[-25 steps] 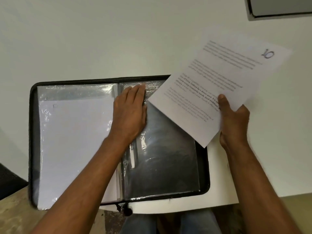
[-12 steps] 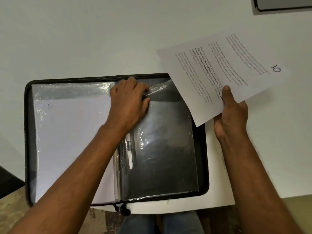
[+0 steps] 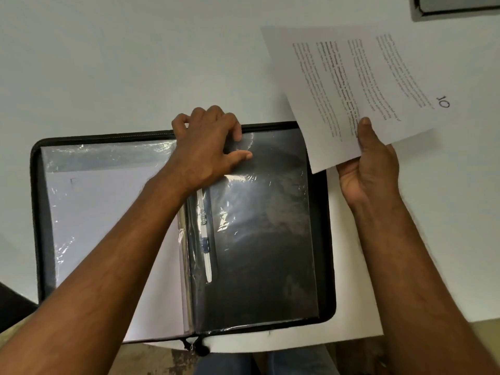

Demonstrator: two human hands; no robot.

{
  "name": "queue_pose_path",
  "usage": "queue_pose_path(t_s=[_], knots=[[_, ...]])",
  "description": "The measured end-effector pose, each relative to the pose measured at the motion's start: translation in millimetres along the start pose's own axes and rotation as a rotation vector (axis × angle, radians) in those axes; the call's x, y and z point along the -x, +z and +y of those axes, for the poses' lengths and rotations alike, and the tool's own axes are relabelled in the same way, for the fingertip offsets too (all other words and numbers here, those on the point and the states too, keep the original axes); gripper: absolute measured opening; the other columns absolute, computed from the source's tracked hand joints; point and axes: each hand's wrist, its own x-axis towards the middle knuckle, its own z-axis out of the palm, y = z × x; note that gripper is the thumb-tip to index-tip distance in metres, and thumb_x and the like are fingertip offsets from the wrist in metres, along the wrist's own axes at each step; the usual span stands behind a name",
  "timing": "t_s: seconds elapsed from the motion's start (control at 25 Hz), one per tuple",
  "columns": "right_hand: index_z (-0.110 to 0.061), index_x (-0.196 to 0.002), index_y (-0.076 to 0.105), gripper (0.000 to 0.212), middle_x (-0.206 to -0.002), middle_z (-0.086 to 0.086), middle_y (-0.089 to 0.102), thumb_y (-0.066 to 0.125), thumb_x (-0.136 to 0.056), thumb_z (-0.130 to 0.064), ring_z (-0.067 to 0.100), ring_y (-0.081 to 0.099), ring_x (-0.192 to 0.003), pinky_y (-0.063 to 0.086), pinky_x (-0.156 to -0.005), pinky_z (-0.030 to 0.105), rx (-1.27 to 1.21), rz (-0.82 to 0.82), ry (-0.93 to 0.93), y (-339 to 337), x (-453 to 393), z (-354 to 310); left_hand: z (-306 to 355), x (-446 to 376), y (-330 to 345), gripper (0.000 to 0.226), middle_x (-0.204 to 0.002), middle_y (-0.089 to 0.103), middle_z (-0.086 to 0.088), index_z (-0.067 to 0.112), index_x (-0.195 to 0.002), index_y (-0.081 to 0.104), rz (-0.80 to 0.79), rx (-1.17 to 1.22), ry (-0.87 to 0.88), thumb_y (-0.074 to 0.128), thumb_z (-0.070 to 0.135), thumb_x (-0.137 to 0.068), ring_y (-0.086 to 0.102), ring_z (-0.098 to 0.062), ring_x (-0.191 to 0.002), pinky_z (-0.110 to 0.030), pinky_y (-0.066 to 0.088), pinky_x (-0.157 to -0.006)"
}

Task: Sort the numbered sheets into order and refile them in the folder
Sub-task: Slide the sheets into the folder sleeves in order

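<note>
A black zip folder [image 3: 328,239] lies open on the white table. Its left side shows a clear sleeve with a white sheet [image 3: 94,226] inside. On the right lies an empty clear sleeve [image 3: 259,239] over the black cover. My left hand [image 3: 208,147] pinches the top edge of that right sleeve near the spine, fingers curled over it. My right hand [image 3: 368,163] holds a printed sheet numbered 10 [image 3: 351,85] by its lower edge, thumb on top, up and to the right of the folder.
The white table [image 3: 121,63] runs round the folder, with its front edge near my knees. A grey framed object [image 3: 457,6] sits at the far right corner. The folder's zip pulls [image 3: 196,347] hang over the front edge.
My left hand slid from lying flat on the spine up to the sleeve's top edge and curled onto it. The sheet numbered 10 swung up and to the right, off the folder.
</note>
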Motion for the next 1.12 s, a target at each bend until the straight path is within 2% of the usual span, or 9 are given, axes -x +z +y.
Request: queue_pose_path(t_s=[0.16, 0.28, 0.44, 0.56, 0.68, 0.8, 1.12], knots=[[-0.010, -0.144, 0.054, 0.049, -0.126, 0.012, 0.072, 0.069, -0.098, -0.016, 0.025, 0.075, -0.107, 0.063, -0.079, 0.039, -0.033, -0.036, -0.028, 16, -13, -2, -3, 2, 10, 0.013, -0.114, 0.052, 0.001, 0.026, -0.102, 0.069, 0.142, -0.020, 0.049, 0.073, 0.034, -0.093, 0.045, -0.024, -0.117, -0.041, 0.021, -0.102], [-0.009, -0.142, 0.055, 0.049, -0.128, 0.014, 0.072, 0.071, -0.096, -0.010, 0.028, 0.073, -0.110, 0.063, -0.080, 0.042, -0.029, -0.053, -0.060, 33, -22, -2, -1, 6, 18, 0.004, -0.103, 0.060, 0.000, 0.021, -0.099, 0.070, 0.211, -0.022, 0.115, 0.069, 0.023, -0.097, 0.053, -0.024, -0.103, -0.033, 0.018, -0.093], [-0.008, -0.136, 0.061, 0.043, -0.125, 0.012, 0.073, 0.074, -0.094, -0.007, 0.026, 0.073, -0.110, 0.063, -0.078, 0.042, 0.002, -0.036, -0.102, 57, -36, 0, -2, 11, 24, 0.008, -0.087, 0.065, 0.001, 0.017, -0.097, 0.068, 0.242, 0.019, 0.170, 0.062, 0.019, -0.102, 0.057, -0.024, -0.086, -0.039, 0.033, -0.092], [-0.006, -0.136, 0.061, 0.045, -0.122, 0.011, 0.074, 0.075, -0.093, -0.006, 0.024, 0.075, -0.105, 0.064, -0.079, 0.045, 0.040, -0.025, -0.117, 71, -46, 7, -6, 13, 27, 0.011, -0.086, 0.068, -0.001, 0.015, -0.098, 0.069, 0.263, 0.053, 0.201, 0.061, 0.021, -0.103, 0.060, -0.025, -0.081, -0.042, 0.044, -0.085], [-0.004, -0.135, 0.061, 0.045, -0.121, 0.011, 0.075, 0.075, -0.092, -0.004, 0.025, 0.075, -0.104, 0.062, -0.088, 0.052, 0.073, -0.042, -0.139, 78, -54, 11, -7, 13, 28, 0.013, -0.088, 0.069, 0.000, 0.016, -0.100, 0.070, 0.259, 0.066, 0.206, 0.059, 0.023, -0.104, 0.062, -0.025, -0.083, -0.050, 0.049, -0.084], [-0.004, -0.136, 0.062, 0.046, -0.123, 0.010, 0.074, 0.076, -0.092, -0.006, 0.025, 0.074, -0.108, 0.061, -0.092, 0.051, 0.144, -0.130, -0.145, 78, -57, 14, -7, 13, 28, 0.015, -0.089, 0.070, 0.000, 0.016, -0.101, 0.070, 0.261, 0.066, 0.191, 0.057, 0.023, -0.105, 0.062, -0.025, -0.084, -0.049, 0.049, -0.086], [-0.008, -0.131, 0.064, 0.038, -0.123, 0.006, 0.075, 0.074, -0.094, -0.006, 0.026, 0.072, -0.113, 0.060, -0.090, 0.041, 0.357, -0.438, -0.135, 71, -62, 6, -3, 8, 25, 0.023, -0.097, 0.068, -0.005, 0.013, -0.106, 0.070, 0.270, 0.053, 0.135, 0.051, 0.024, -0.106, 0.061, -0.026, -0.088, -0.047, 0.046, -0.087]])
